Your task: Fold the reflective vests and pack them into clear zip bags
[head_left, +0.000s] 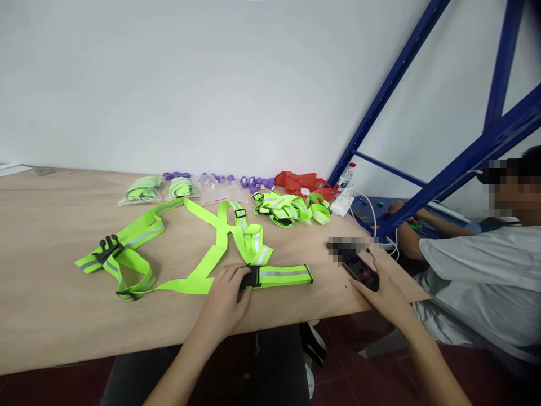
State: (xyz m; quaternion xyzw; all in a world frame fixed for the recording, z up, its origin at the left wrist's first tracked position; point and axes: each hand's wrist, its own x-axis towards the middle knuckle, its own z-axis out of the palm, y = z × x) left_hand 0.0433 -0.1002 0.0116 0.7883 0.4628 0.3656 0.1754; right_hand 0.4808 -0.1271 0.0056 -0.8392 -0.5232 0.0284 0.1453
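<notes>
A neon-green reflective harness point(196, 276) with grey stripes lies spread over the table, its straps looped and partly twisted. My left hand point(226, 296) rests at its near edge, with thumb and fingers closed on a black buckle point(252, 276). Another black buckle point(109, 248) sits on the harness at the left. At the table's right side, my right hand point(386, 293) grips a dark phone point(362, 272) by its near end; the phone's far end is blurred out. Beyond the harness lies a bunched pile of similar green straps point(285, 208).
Clear bags of green straps point(143, 189), purple rolls point(256, 184), a red plastic bag point(302, 183) and a bottle point(346, 176) line the wall. A white charger point(342, 203) with cables lies near a blue metal frame point(422, 200). Another person point(486, 276) sits at the right.
</notes>
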